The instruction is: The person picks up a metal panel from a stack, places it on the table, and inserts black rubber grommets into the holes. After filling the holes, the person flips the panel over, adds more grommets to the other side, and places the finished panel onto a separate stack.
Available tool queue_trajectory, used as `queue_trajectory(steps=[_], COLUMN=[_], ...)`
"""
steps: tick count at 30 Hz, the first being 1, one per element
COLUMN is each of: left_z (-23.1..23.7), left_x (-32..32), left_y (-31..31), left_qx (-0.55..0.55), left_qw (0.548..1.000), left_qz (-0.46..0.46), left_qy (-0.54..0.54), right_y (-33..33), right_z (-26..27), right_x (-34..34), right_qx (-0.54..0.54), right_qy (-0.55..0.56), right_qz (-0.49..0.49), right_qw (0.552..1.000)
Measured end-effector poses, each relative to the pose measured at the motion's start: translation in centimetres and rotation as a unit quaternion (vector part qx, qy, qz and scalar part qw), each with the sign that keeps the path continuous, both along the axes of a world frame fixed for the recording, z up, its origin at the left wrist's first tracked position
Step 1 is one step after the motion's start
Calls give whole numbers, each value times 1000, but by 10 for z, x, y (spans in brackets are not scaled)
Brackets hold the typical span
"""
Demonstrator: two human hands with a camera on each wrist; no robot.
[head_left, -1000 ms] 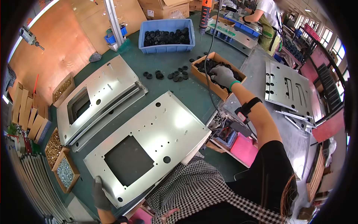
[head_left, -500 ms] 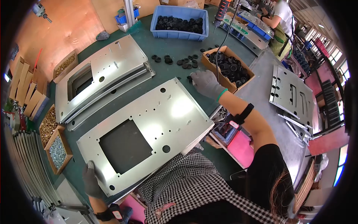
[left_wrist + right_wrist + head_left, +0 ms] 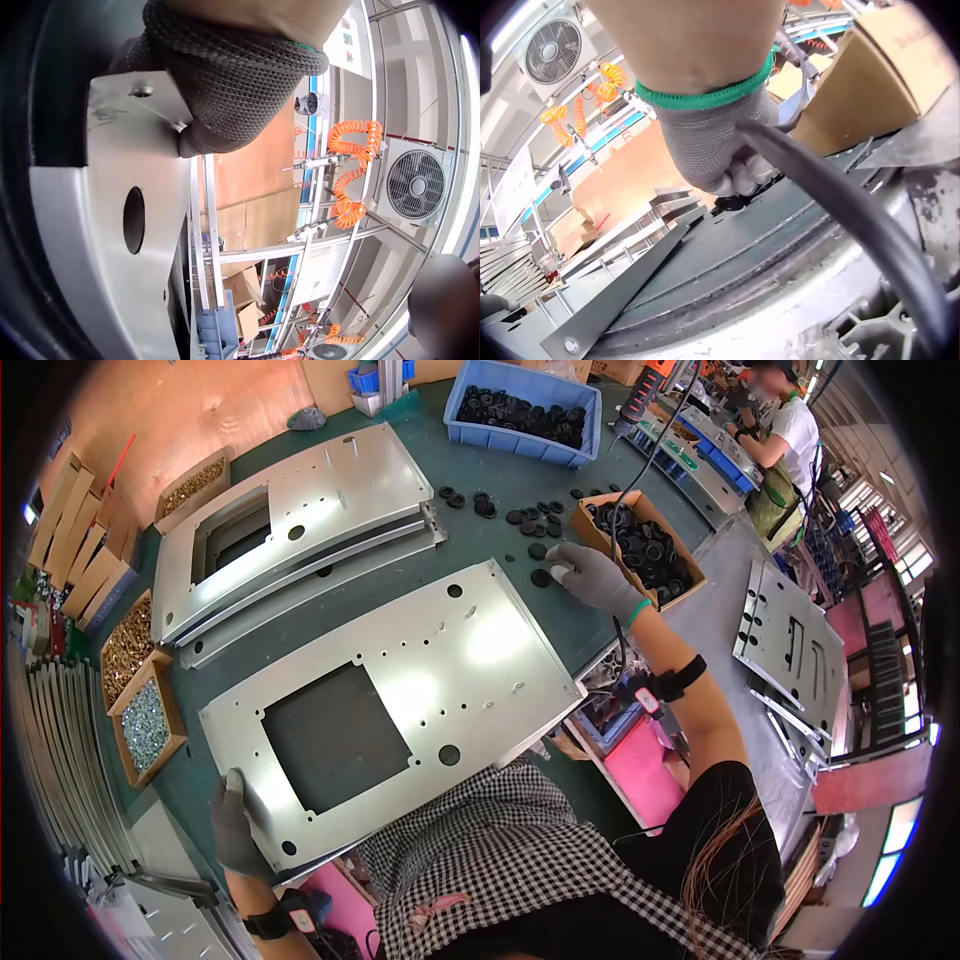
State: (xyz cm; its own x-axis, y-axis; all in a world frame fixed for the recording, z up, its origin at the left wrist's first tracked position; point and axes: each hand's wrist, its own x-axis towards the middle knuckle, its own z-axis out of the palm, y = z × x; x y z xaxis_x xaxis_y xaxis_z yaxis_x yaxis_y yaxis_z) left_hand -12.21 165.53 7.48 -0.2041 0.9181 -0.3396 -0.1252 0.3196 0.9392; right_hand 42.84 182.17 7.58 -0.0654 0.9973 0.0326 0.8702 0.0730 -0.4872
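Observation:
A flat metal panel (image 3: 470,690) with a large rectangular cutout and several round holes lies in front of the person. My gloved left hand (image 3: 237,830) grips its near left edge, thumb on the upper face; the left wrist view shows the glove (image 3: 232,97) around the panel corner (image 3: 142,150). Beyond the panel's far right corner, my gloved right hand (image 3: 598,582) is low over the table. Its bent fingertips are right at a round black grommet (image 3: 541,577); I cannot tell whether they pinch it. Black pieces (image 3: 735,202) show under those fingers in the right wrist view.
A cardboard box (image 3: 683,593) of black grommets stands beside my right hand, crossed by a hanging black cable (image 3: 617,510). Loose grommets (image 3: 535,517) lie behind. A blue tub (image 3: 520,437), stacked panels (image 3: 300,510) and fastener boxes (image 3: 150,725) surround the work. Another person (image 3: 785,450) works farther back.
My right hand has come out of the grommet box and moved left to the table, where black grommets now lie at its fingertips. My left hand stays on the panel edge; the view has shifted.

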Motion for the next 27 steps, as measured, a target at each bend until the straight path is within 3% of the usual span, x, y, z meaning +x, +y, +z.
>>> queue_trajectory(steps=[5, 6, 8, 10, 13, 17, 21, 24, 27], left_z=[-3, -1, -1, -4, -4, -2, -4, -5, -1], left_x=[3, 4, 3, -2, 1, -2, 1, 4, 2], left_y=[0, 0, 0, 2, 2, -1, -3, -2, -2], left_qx=[7, 7, 9, 14, 19, -1, -2, 7, 23], left_qw=[1000, 1000, 1000, 1000, 1000, 1000, 1000, 999, 1000], left_qz=[2, 3, -4, -22, -20, -8, 26, 34, -8], left_qy=[-22, -21, -14, -5, -3, 23, 9, -7, 19], right_y=[7, 4, 0, -4, -1, 9, -33, -44, -16], right_z=[26, 37, 43, 42, 30, 30, 52, 51, 33], right_x=[13, 14, 20, 20, 5, 8, -44, -61, -21], right_qx=[-25, -19, -2, -45, -66, -67, 76, 179, 123], right_qy=[277, 258, 9, -208, -352, -299, -86, -235, -327], right_qz=[-50, -72, -53, -49, -34, -51, -10, 83, -41], right_qw=[959, 963, 999, 976, 933, 951, 993, 952, 936])
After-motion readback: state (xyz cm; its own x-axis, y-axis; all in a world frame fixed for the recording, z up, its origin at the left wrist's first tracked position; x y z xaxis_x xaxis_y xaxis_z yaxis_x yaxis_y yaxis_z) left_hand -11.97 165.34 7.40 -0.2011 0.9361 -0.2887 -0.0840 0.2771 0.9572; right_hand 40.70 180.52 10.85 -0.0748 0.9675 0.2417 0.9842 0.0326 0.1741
